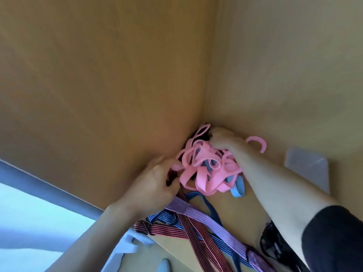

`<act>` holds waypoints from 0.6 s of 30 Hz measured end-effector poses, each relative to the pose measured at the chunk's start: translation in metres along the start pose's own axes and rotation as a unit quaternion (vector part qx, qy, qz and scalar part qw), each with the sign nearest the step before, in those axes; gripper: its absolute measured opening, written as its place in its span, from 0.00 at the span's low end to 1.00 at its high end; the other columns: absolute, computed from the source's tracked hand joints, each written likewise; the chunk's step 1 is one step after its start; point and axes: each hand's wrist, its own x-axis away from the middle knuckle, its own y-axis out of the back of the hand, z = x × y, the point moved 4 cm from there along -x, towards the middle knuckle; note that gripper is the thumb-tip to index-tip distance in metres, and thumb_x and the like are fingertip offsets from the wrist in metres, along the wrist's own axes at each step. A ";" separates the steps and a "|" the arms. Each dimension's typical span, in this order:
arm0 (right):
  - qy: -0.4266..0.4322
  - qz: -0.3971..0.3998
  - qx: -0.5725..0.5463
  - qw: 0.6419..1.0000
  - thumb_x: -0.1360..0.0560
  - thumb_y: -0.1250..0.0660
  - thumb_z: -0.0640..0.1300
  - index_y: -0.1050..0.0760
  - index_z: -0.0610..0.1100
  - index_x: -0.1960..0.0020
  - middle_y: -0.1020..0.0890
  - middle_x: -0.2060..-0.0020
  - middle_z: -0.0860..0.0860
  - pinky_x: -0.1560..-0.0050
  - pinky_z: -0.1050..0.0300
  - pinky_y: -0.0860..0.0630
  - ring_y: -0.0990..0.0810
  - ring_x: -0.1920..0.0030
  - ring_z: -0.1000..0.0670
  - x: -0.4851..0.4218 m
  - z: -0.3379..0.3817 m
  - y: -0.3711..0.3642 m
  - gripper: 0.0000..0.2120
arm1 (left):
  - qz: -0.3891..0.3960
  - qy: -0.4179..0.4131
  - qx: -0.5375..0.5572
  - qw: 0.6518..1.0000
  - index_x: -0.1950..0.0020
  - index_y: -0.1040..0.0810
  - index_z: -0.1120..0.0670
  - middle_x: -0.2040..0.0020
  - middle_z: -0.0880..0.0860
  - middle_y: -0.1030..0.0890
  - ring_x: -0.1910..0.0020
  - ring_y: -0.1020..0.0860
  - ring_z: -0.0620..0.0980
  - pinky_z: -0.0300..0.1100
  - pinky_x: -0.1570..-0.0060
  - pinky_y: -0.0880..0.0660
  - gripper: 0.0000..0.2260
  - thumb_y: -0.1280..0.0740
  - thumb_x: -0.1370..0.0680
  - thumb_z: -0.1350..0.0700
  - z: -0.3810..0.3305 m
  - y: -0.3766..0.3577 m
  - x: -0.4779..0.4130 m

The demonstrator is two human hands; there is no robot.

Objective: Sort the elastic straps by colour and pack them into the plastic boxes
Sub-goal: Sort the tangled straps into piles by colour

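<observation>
No writing, label, brand mark or number was legible anywhere in the view: not on the pink elastic straps (204, 173), the striped straps (196, 215) or the brown cardboard walls (98, 75) around them.
</observation>
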 end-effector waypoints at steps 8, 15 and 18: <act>-0.009 -0.033 0.005 0.999 0.24 0.35 0.44 0.28 0.48 0.30 0.21 0.34 0.47 0.36 0.50 0.24 0.22 0.35 0.44 -0.029 -0.002 -0.011 0.22 | -0.019 0.007 -0.003 1.000 0.37 0.23 0.47 0.41 0.37 0.26 0.38 0.30 0.35 0.25 0.40 0.36 0.14 0.32 0.22 0.58 0.007 0.001 0.019; -0.031 -0.090 0.030 0.995 0.26 0.34 0.43 0.18 0.48 0.45 0.17 0.44 0.47 0.41 0.49 0.22 0.19 0.43 0.43 -0.021 -0.009 -0.011 0.11 | 0.001 -0.005 -0.003 1.000 0.38 0.23 0.43 0.42 0.33 0.27 0.38 0.31 0.32 0.22 0.44 0.37 0.13 0.33 0.21 0.55 0.002 -0.005 0.020; 0.001 -0.169 -0.018 0.985 0.24 0.32 0.48 0.17 0.50 0.45 0.19 0.44 0.45 0.42 0.49 0.26 0.22 0.42 0.39 -0.005 -0.015 0.004 0.10 | 0.010 -0.016 0.010 1.000 0.41 0.23 0.43 0.44 0.31 0.28 0.41 0.29 0.32 0.22 0.46 0.36 0.12 0.32 0.22 0.56 0.002 -0.008 0.014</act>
